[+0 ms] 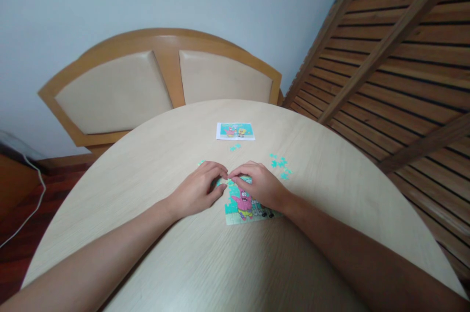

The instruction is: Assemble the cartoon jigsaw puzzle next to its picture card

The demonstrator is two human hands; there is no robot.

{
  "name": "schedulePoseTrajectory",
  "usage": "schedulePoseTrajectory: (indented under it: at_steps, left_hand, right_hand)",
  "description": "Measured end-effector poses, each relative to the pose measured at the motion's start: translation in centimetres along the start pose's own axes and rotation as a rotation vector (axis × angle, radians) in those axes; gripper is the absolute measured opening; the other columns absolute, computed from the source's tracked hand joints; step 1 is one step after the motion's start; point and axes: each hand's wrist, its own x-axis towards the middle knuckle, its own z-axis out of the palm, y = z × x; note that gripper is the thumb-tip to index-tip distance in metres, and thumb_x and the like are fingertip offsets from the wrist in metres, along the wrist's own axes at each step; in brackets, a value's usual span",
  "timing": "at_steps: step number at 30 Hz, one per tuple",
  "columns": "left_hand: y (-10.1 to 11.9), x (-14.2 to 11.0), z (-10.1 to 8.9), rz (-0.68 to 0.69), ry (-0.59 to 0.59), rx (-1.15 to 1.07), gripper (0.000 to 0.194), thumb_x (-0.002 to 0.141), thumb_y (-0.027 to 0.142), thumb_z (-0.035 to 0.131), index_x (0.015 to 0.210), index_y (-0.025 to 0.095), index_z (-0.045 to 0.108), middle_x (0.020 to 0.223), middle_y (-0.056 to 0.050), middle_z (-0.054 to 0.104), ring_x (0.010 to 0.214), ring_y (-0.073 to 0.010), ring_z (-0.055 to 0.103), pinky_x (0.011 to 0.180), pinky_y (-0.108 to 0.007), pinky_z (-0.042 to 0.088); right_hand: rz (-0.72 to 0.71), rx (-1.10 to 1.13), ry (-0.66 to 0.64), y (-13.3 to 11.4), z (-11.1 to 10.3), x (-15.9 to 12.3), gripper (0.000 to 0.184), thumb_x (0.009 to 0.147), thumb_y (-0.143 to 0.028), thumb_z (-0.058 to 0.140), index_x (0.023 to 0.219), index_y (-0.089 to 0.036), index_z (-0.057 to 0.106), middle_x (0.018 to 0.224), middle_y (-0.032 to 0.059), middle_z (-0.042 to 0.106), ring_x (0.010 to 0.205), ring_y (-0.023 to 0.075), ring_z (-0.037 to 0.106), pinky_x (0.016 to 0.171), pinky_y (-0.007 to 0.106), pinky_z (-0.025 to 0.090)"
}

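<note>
A partly joined jigsaw puzzle (242, 204) lies flat on the round table, showing a pink starfish character on teal. My left hand (203, 182) is at its upper left edge, fingers bent, with a gap between thumb and forefinger where teal pieces show. Over the upper part of the puzzle, my right hand (260, 184) pinches thumb and forefinger together at what looks like a small puzzle piece (229, 180). The fingertips of both hands nearly meet there. The right hand and wrist hide the puzzle's right side.
Loose teal puzzle pieces (282, 162) lie to the right, with a few more pieces (235, 147) farther back. Behind them is a reference picture card (237, 131). A cushioned bench (176, 77) stands beyond the pale table (157, 258); a slatted wooden panel (396, 57) is at right.
</note>
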Motion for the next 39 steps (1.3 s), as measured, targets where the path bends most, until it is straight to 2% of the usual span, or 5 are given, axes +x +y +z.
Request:
schedulePoseTrajectory:
  at_steps: [8,13,19,30,39]
  left_hand:
    - [0.0,0.0,0.0,-0.007,0.015,-0.01,0.02,0.09,0.019,0.059,0.11,0.021,0.061,0.116,-0.008,0.066,0.111,-0.025,0.06,0.099,-0.043,0.049]
    - [0.3,-0.1,-0.8,-0.054,0.042,0.065,0.02,0.085,0.019,0.059,0.105,0.02,0.061,0.107,-0.008,0.066,0.105,-0.0267,0.059,0.096,-0.046,0.049]
    - [0.2,-0.5,-1.5,-0.091,0.0,0.102,0.017,0.085,0.02,0.061,0.101,0.02,0.064,0.105,-0.007,0.064,0.105,-0.0265,0.057,0.097,-0.046,0.048]
    - [0.0,-0.4,-0.7,-0.08,0.0,-0.021,0.012,0.092,0.019,0.059,0.102,0.021,0.063,0.103,-0.006,0.067,0.103,-0.0241,0.058,0.097,-0.045,0.045]
    - [0.1,-0.4,-0.3,-0.089,0.019,-0.02,0.013,0.091,0.02,0.061,0.103,0.022,0.066,0.105,-0.006,0.069,0.106,-0.025,0.06,0.099,-0.046,0.045]
  right_hand:
    - [-0.04,-0.02,0.001,0.1,0.0,0.0,0.015,0.089,-0.011,0.07,0.096,-0.021,0.079,0.094,0.0037,0.078,0.091,0.0199,0.069,0.087,0.034,0.049]
    - [-0.036,-0.044,-0.026,0.3,0.0,-0.2,0.016,0.091,-0.012,0.067,0.097,-0.023,0.078,0.098,0.0038,0.077,0.096,0.0207,0.068,0.09,0.036,0.049]
    - [-0.024,-0.09,-0.016,0.4,0.1,-0.6,0.017,0.085,-0.014,0.073,0.097,-0.024,0.079,0.099,0.0037,0.075,0.097,0.0216,0.067,0.092,0.039,0.047]
    - [-0.05,-0.197,-0.038,0.0,-0.1,-0.7,0.01,0.087,-0.019,0.074,0.096,-0.024,0.078,0.098,0.0032,0.074,0.097,0.022,0.066,0.089,0.039,0.043]
    - [-0.053,-0.164,-0.033,0.2,0.0,-0.7,0.009,0.087,-0.018,0.073,0.095,-0.022,0.076,0.099,0.0045,0.073,0.099,0.0227,0.065,0.089,0.039,0.045]
